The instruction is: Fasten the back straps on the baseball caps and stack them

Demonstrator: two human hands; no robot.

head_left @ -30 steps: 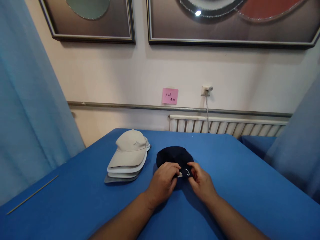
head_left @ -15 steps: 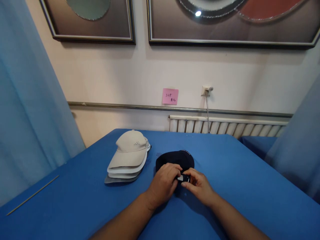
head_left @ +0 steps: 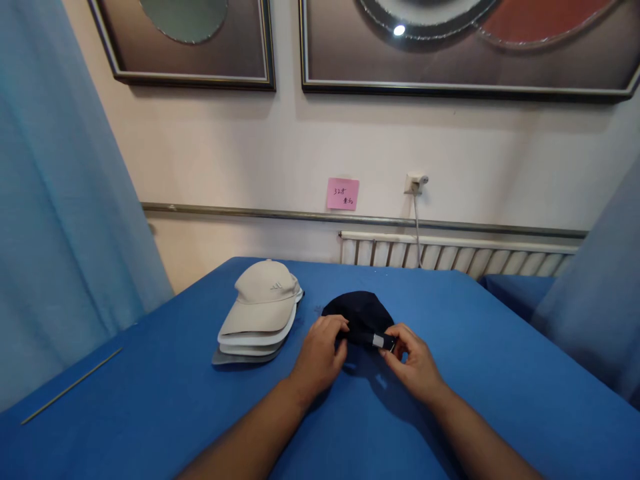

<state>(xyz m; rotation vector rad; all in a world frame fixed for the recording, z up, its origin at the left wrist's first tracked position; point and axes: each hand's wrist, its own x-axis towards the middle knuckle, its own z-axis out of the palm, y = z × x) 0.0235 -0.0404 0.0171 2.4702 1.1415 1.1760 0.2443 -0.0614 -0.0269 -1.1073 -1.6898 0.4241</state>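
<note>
The grip of our right hand (head_left: 415, 363) pinches the strap (head_left: 385, 342) of the dark navy cap (head_left: 359, 312), just below and right of the frame's centre, finger and thumb nearly together; our left hand (head_left: 321, 350) curls narrowly on the cap's left edge. Left of centre, a beige cap (head_left: 265, 297) tops a stack on the blue worktop (head_left: 175, 420); a thin stick (head_left: 71, 386) lies lower left.

The dark cap (head_left: 363, 312) seems crown-up, pale patch (head_left: 379, 341) on its near edge
</note>
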